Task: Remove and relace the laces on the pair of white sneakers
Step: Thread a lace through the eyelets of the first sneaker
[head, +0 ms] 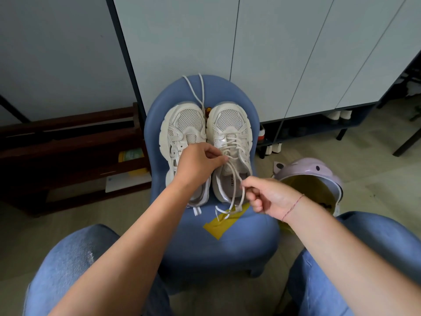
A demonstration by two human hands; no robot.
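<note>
- White sneakers (182, 124) stood side by side on the seat of a blue chair (239, 242), toes pointing away from the person toward a pale cabinet (182, 42).
- The unlaced sneaker (180, 142), on the left of the view, showed bare eyelets. A loose lace (193, 93) lay beyond the toes, running over the far edge of the chair.
- The laced sneaker (227, 124), on the right of the view, touched its partner along the inner side. Its lace (234, 140) crossed up the front, and two free strands ran back toward the heel.
- The left hand (198, 160) reached across the unlaced sneaker. Its thumb and forefinger pinched the lace at the top eyelets of the laced sneaker, and the other fingers were curled in.
- The right hand (266, 197) was just beside the heel of the laced sneaker, fingers curled round the two free strands. The strand tips drooped from it onto a strip of yellow tape (218, 229) stuck to the seat.
- A red thread bracelet (293, 206) circled the right wrist.
- Knees in blue jeans (68, 270) sat on either side of the chair.
- A lilac bin (319, 172) with a yellowish lining stood on the floor just right of the chair.
- A dark wooden shelf (68, 137) stood to the left, against the wall.
</note>
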